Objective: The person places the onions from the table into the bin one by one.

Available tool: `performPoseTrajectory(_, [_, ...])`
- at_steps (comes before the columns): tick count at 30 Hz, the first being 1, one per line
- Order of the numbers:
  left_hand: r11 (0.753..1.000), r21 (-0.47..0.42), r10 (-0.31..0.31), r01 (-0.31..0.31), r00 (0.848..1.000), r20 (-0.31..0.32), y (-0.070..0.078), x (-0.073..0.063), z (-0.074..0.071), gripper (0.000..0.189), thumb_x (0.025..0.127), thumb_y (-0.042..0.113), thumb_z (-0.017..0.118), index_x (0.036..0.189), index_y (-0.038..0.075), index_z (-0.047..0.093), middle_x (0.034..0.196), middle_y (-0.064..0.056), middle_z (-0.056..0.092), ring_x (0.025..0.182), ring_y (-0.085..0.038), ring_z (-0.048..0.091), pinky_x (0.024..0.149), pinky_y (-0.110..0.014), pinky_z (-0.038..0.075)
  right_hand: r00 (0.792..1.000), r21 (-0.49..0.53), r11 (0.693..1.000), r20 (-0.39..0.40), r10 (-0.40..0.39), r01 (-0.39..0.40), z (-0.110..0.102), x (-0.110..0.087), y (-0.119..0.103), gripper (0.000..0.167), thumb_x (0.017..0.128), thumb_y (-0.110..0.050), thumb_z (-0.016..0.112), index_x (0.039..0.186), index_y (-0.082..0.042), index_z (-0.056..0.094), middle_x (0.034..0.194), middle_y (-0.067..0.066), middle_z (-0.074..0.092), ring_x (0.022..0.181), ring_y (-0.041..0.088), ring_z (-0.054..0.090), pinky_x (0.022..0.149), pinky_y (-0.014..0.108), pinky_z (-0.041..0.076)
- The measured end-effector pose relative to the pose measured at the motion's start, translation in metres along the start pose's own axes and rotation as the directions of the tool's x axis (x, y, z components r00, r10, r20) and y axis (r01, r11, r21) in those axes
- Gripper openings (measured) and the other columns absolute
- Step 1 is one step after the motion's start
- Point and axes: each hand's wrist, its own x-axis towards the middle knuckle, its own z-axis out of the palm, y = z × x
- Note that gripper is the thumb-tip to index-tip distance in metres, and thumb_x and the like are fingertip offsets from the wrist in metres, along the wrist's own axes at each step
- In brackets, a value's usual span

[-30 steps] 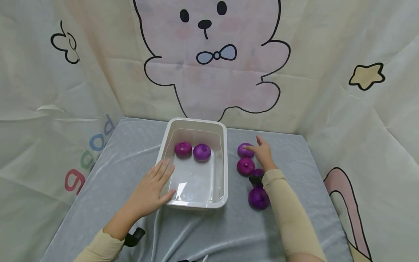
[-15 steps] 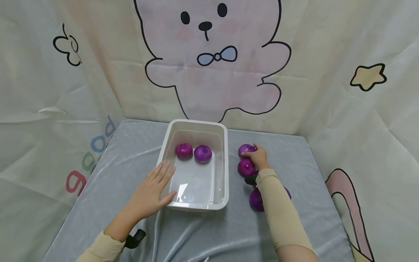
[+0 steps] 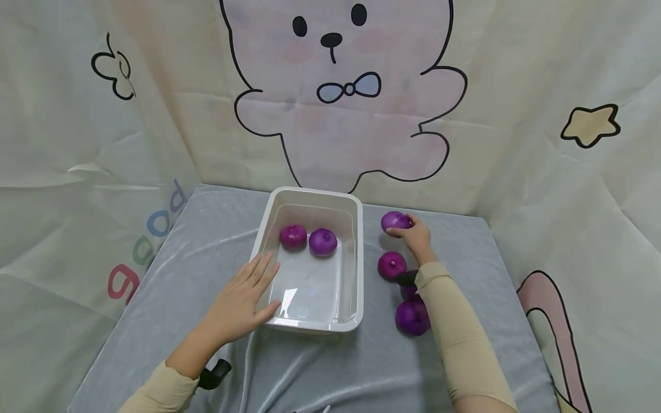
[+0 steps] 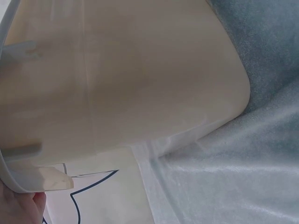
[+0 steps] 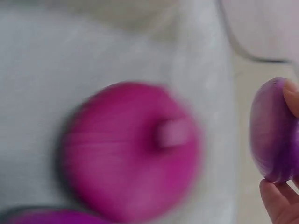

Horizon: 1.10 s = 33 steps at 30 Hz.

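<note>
My right hand pinches a purple onion between thumb and fingers, above the cloth at the back right. In the right wrist view that onion is at the right edge, with fingertips under it. A magenta onion lies nearer, with a darker onion partly hidden by the wrist and another purple onion in front. My left hand rests with spread, straight fingers on the left rim of a white plastic bin. Inside the bin lie a magenta onion and a purple onion.
Grey velvety cloth covers the table and wrinkles near its front. Printed curtains stand behind and at both sides. The bin's outer wall fills much of the left wrist view.
My right hand has closed its fingers on the far purple onion and lifted it, away from the magenta one. The left hand stays on the bin's rim.
</note>
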Motion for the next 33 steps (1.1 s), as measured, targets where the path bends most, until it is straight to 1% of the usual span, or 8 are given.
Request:
performPoseTrajectory(3, [1.000,-0.007,0.002,-0.002,1.000,0.003,0.000,-0.001,0.001,0.074,0.093,0.042,0.060,0.154,0.007,0.036,0.164,-0.015,0.027,0.151,-0.039,0.025,0.121,-0.054,0.027,0.999,0.030,0.999,0.011,-0.037,0.037,-0.013,-0.002,-0.025,0.090,0.083,-0.031,0.080,0.155,-0.005,0.033,0.157,0.022,0.038,0.146,0.037,0.037,0.118,0.051,0.035])
performPoseTrajectory(6, [1.000,-0.005,0.001,-0.001,1.000,-0.001,0.000,-0.001,0.000,0.074,0.093,0.042,0.060,0.154,0.007,0.036,0.164,-0.015,0.027,0.151,-0.040,0.025,0.121,-0.054,0.026,0.997,0.075,0.995,0.031,-0.070,0.067,-0.020,-0.006,-0.055,0.091,0.081,-0.033,0.082,0.155,-0.008,0.034,0.158,0.019,0.038,0.147,0.035,0.035,0.118,0.053,0.036])
performPoseTrajectory(9, [1.000,-0.007,0.004,-0.004,1.000,-0.008,0.000,-0.002,0.000,0.074,0.093,0.041,0.060,0.154,0.007,0.037,0.163,-0.016,0.028,0.150,-0.040,0.026,0.120,-0.055,0.027,0.993,0.117,0.989,0.056,-0.101,0.094,-0.018,-0.014,-0.085,0.092,0.079,-0.033,0.084,0.155,-0.013,0.036,0.159,0.014,0.038,0.149,0.033,0.034,0.117,0.054,0.035])
performPoseTrajectory(12, [1.000,-0.007,0.005,-0.005,1.000,-0.009,0.000,-0.002,0.000,0.074,0.093,0.041,0.060,0.154,0.007,0.037,0.163,-0.016,0.029,0.150,-0.041,0.026,0.120,-0.055,0.027,0.987,0.181,0.976,0.087,-0.138,0.121,-0.009,-0.023,-0.112,0.090,0.078,-0.031,0.085,0.154,-0.015,0.039,0.158,0.012,0.040,0.149,0.031,0.034,0.118,0.055,0.035])
performPoseTrajectory(17, [1.000,-0.009,0.002,-0.002,1.000,0.009,-0.001,0.000,0.001,0.074,0.093,0.042,0.060,0.155,0.008,0.035,0.164,-0.015,0.026,0.151,-0.039,0.024,0.122,-0.053,0.024,0.973,0.235,0.961,0.145,-0.180,0.143,0.016,-0.037,-0.146,0.087,0.078,-0.027,0.086,0.152,-0.016,0.041,0.157,0.010,0.042,0.149,0.030,0.035,0.119,0.053,0.034])
performPoseTrajectory(23, [1.000,-0.014,0.000,0.000,1.000,0.007,-0.002,0.002,0.001,0.075,0.093,0.042,0.060,0.154,0.008,0.035,0.164,-0.016,0.027,0.152,-0.038,0.023,0.122,-0.054,0.025,0.959,0.241,0.960,0.207,-0.196,0.144,0.061,-0.047,-0.174,0.086,0.077,-0.026,0.086,0.151,-0.017,0.043,0.155,0.009,0.046,0.146,0.028,0.040,0.118,0.048,0.036])
performPoseTrajectory(29, [1.000,-0.014,-0.011,0.012,1.000,0.026,-0.002,0.001,0.001,0.075,0.094,0.043,0.059,0.155,0.008,0.035,0.165,-0.014,0.025,0.152,-0.037,0.022,0.123,-0.053,0.023,0.953,0.220,0.965,0.236,-0.192,0.140,0.104,-0.059,-0.184,0.083,0.077,-0.025,0.086,0.149,-0.015,0.046,0.149,0.012,0.053,0.138,0.029,0.050,0.115,0.046,0.041])
performPoseTrajectory(33, [1.000,-0.011,-0.016,0.017,0.999,0.042,-0.001,0.001,0.000,0.074,0.094,0.044,0.059,0.155,0.009,0.034,0.165,-0.014,0.024,0.153,-0.037,0.022,0.123,-0.051,0.022,0.951,0.220,0.965,0.241,-0.195,0.142,0.130,-0.067,-0.180,0.083,0.076,-0.021,0.086,0.148,-0.012,0.047,0.148,0.014,0.053,0.136,0.031,0.052,0.115,0.047,0.041])
